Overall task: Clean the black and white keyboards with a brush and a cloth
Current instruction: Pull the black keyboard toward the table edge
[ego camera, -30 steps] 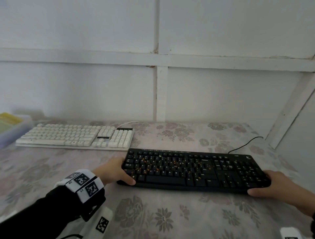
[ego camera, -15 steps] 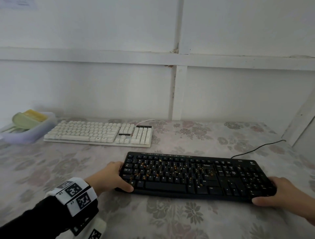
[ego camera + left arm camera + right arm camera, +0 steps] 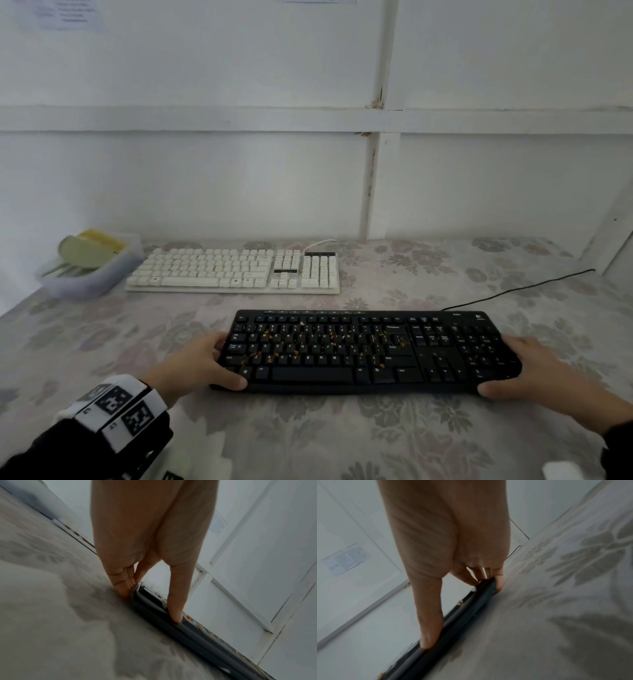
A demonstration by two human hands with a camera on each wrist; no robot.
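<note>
A black keyboard (image 3: 370,349) lies on the flowered tablecloth near me, with orange crumbs scattered over its letter keys. My left hand (image 3: 202,365) grips its left end, thumb on the front edge (image 3: 175,615) and fingers at the side. My right hand (image 3: 534,370) grips its right end in the same way, thumb on the front rim (image 3: 428,639). The keyboard's front edge (image 3: 171,626) shows as a dark strip (image 3: 453,622) in both wrist views. A white keyboard (image 3: 236,270) lies farther back on the left, untouched.
A pale plastic tub (image 3: 89,270) with a green item and a yellow item in it stands left of the white keyboard. The black keyboard's cable (image 3: 520,287) trails to the back right. White panelled walls close the back and right. A white object (image 3: 561,471) sits at the front right.
Both hands have stayed on the ends of the black keyboard. The view has swung left, bringing the tub and the whole white keyboard into sight.
</note>
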